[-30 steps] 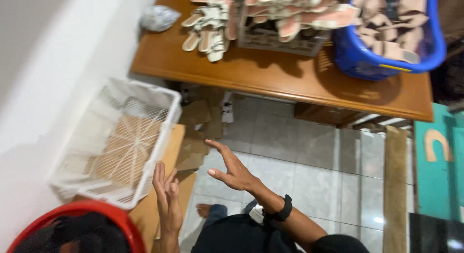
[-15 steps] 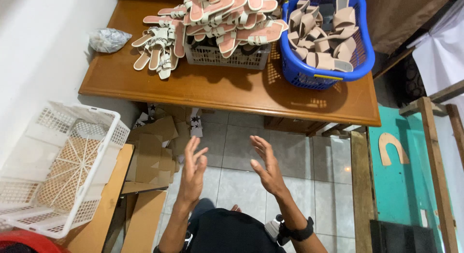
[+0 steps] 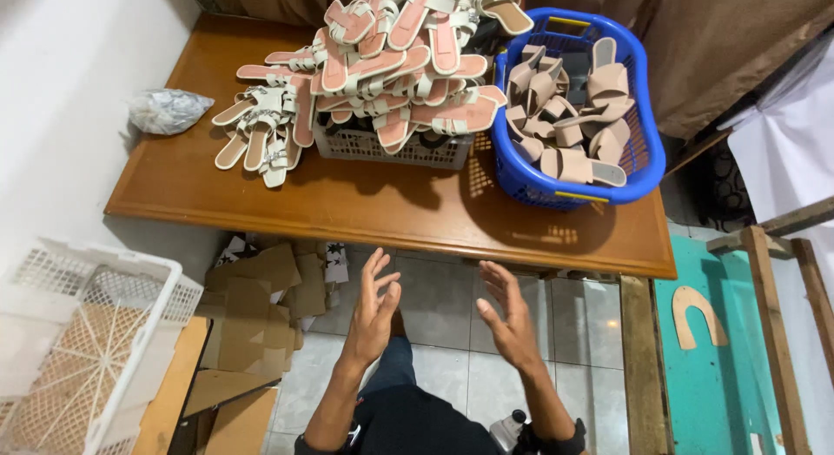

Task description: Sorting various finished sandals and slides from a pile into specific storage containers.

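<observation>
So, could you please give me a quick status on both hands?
Left hand open, empty. Right hand open, empty. Both short of wooden table; nothing between.

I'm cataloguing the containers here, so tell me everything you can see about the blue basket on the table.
The blue basket is oval, of glossy plastic with slotted lattice walls and a thick rolled rim bearing yellow handle pieces at the near and far ends. It stands upright on the right end of the wooden table, close beside the grey basket. It is heaped with beige sandal parts, some with dark soles. Neither hand touches it.
</observation>
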